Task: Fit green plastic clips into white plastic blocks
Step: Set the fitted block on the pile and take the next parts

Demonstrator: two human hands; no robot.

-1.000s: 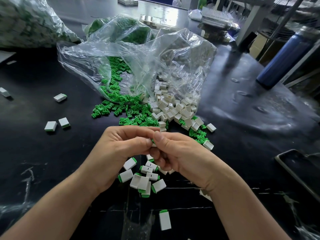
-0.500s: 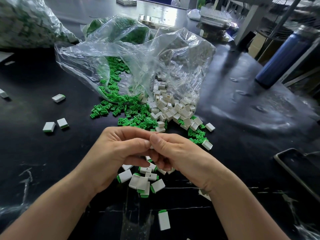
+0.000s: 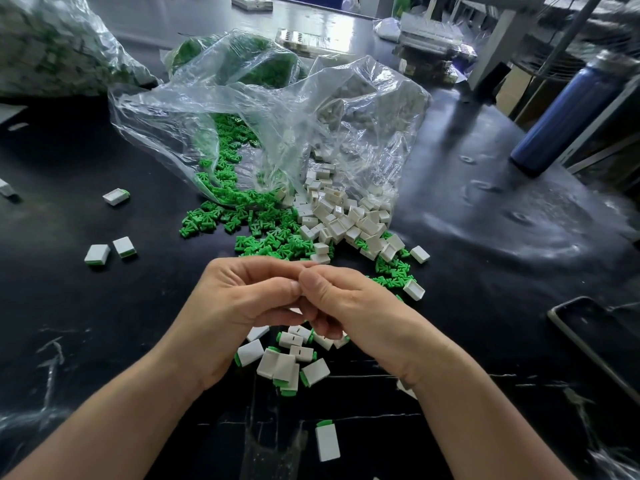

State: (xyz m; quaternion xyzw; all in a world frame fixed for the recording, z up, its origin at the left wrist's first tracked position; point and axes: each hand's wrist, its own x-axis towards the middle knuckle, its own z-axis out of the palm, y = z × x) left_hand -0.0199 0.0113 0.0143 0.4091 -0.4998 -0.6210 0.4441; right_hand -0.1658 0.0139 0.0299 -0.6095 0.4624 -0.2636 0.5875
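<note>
My left hand (image 3: 242, 299) and my right hand (image 3: 349, 306) meet over the black table, thumbs and fingertips pinched together on a small white block that the fingers almost wholly hide. Just beyond them lie a heap of loose green clips (image 3: 263, 237) and a heap of empty white blocks (image 3: 346, 220), both spilling from a clear plastic bag (image 3: 277, 116). Under my hands sits a small pile of white blocks with green clips fitted (image 3: 284, 365). One more fitted block (image 3: 327, 443) lies nearer to me.
Fitted blocks lie scattered at the left (image 3: 97, 253), (image 3: 116, 196). A large filled bag (image 3: 52, 53) sits at the far left. A dark phone (image 3: 595, 334) lies at the right edge, and a blue bottle (image 3: 568, 112) stands behind it.
My hands stay pressed together and have shifted slightly away from me. The sliver of white and green seen between my thumbs earlier is now covered.
</note>
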